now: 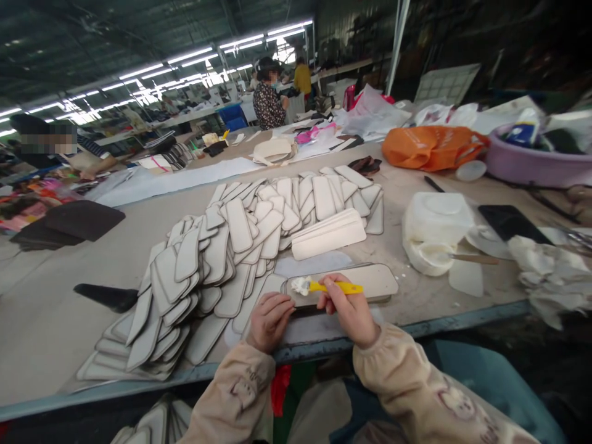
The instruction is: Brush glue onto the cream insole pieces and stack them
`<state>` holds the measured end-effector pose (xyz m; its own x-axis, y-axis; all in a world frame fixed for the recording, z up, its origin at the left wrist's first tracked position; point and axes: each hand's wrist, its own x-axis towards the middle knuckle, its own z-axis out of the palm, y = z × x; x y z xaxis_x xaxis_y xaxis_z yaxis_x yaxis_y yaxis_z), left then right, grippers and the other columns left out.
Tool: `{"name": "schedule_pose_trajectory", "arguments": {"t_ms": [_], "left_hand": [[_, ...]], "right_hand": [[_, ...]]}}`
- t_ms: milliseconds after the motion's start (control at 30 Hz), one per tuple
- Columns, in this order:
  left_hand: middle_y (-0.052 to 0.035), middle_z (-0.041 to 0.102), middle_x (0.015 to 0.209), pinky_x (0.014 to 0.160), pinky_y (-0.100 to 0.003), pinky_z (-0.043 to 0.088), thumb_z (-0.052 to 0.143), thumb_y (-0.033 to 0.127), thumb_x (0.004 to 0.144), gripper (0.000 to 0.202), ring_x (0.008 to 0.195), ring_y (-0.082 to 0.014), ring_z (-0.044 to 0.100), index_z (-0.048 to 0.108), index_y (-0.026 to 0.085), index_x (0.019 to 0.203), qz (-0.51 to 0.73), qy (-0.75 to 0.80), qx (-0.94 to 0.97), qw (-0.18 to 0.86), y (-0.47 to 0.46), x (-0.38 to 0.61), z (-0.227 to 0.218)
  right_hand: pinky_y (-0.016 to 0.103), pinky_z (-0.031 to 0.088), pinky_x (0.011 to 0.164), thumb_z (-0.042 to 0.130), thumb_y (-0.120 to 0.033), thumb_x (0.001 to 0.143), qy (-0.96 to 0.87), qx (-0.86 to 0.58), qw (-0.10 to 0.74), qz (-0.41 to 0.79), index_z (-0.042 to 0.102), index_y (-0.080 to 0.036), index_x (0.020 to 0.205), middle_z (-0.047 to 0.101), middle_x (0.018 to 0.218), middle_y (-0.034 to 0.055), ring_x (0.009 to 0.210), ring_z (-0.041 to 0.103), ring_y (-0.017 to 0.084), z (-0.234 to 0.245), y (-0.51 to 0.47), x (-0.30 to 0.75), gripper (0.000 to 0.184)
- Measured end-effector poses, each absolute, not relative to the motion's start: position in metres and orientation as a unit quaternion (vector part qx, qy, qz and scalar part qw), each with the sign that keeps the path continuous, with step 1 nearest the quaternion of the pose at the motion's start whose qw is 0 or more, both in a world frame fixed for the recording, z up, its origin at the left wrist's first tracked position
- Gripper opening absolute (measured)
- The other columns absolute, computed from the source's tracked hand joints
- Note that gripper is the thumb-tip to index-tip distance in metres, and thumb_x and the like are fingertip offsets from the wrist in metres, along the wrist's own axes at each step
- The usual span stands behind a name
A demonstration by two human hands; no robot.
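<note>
Right hand (pixel 345 308): I see it pinching the yellow brush (pixel 343 288) by its handle, likely to keep the fingers clear of the white-coated bristles (pixel 300 285).
Left hand (pixel 269 319): fingers bunched at the top panel's near-left end, probably steadying it; I can't tell whether they grip.
Top panel (pixel 377 279): lies flat before the person, within both hands' reach.
White jug (pixel 437 213): stands rightward, presumably handy for dipping, a stick (pixel 476 259) across its opening.
</note>
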<state>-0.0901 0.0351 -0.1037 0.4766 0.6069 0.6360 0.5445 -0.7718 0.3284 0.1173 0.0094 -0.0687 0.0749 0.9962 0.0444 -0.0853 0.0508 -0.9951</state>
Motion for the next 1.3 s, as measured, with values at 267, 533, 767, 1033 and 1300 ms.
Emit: {"name": "schedule_pose_trajectory", "arguments": {"t_ms": [267,533,767,1033,1300], "left_hand": [[-0.007,0.07,0.09,0.078,-0.034,0.055,0.059,0.015,0.082,0.016,0.086,-0.0178,0.062,0.069,0.021,0.094,0.401,0.33,0.854,0.041,0.036,-0.09,-0.106],[-0.0056,0.069,0.092,0.078,-0.034,0.055,0.062,0.013,0.081,0.021,0.087,-0.0174,0.062,0.068,0.022,0.099,0.41,0.313,0.856,0.033,0.038,-0.09,-0.109],[-0.0054,0.069,0.095,0.081,-0.034,0.054,0.064,0.012,0.078,0.026,0.089,-0.0178,0.062,0.067,0.022,0.102,0.408,0.312,0.857,0.035,0.039,-0.093,-0.116],[-0.0053,0.07,0.092,0.08,-0.032,0.054,0.064,0.014,0.08,0.016,0.088,-0.0168,0.063,0.067,0.02,0.094,0.411,0.326,0.85,0.043,0.037,-0.09,-0.112],[-0.0063,0.069,0.092,0.078,-0.033,0.054,0.067,0.006,0.075,0.024,0.088,-0.0175,0.062,0.066,0.018,0.096,0.417,0.309,0.854,0.044,0.038,-0.09,-0.112]], "right_hand": [[0.025,0.041,0.05,0.043,-0.046,0.091,-0.496,-0.578,0.506,0.404,0.06,-0.02,0.086,0.058,0.052,-0.0037,0.045,0.051,0.012,-0.065,0.015,0.133,0.032],[0.028,0.044,0.059,0.044,-0.039,0.089,-0.488,-0.718,0.447,0.217,0.062,-0.021,0.081,0.059,0.05,-0.0036,0.051,0.056,0.016,-0.049,-0.003,0.216,0.027],[0.031,0.043,0.064,0.044,-0.041,0.089,-0.503,-0.749,0.417,0.108,0.063,-0.02,0.088,0.062,0.059,0.0002,0.061,0.061,0.019,-0.046,-0.02,0.228,0.028],[0.024,0.039,0.049,0.042,-0.043,0.093,-0.489,-0.537,0.548,0.415,0.055,-0.021,0.089,0.057,0.056,-0.0036,0.047,0.048,0.011,-0.046,-0.014,0.142,0.026],[0.021,0.038,0.049,0.044,-0.04,0.093,-0.482,-0.553,0.491,0.469,0.057,-0.02,0.085,0.056,0.051,-0.0057,0.045,0.048,0.009,-0.061,-0.002,0.123,0.025]]}}
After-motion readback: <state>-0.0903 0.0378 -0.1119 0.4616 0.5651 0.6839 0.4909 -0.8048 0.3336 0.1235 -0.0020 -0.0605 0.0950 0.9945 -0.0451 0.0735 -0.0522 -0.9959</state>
